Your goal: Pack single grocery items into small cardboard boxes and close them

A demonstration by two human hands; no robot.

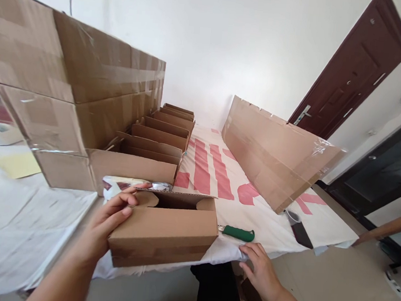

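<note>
A small brown cardboard box (165, 231) sits at the near edge of the bench (228, 214), its long side turned towards the person. It is plain and low, much longer than it is deep. Its top is partly open: a dark gap runs along the far side, with a round-cornered flap at each end of it, and the thin ridged edge of the back wall rises behind. The broad panel nearest the person is smooth and light brown; the side below it is darker, with a shadowy band across it.

The left hand (112, 215) holds the box at its left end, thumb on the near panel and fingers over the upper edge. The right hand (260, 273) holds nothing; its fingers are loosely bent, the thumb apart from them, at the cloth's (268, 217) edge. Just beyond it lies a knife (238, 233) with a green handle, its metal end next to the box's right end.

A shiny packet (113, 185) lies behind the left hand. Farther back, open boxes (159, 135) stand in a row beside stacked cartons (105, 67).
</note>
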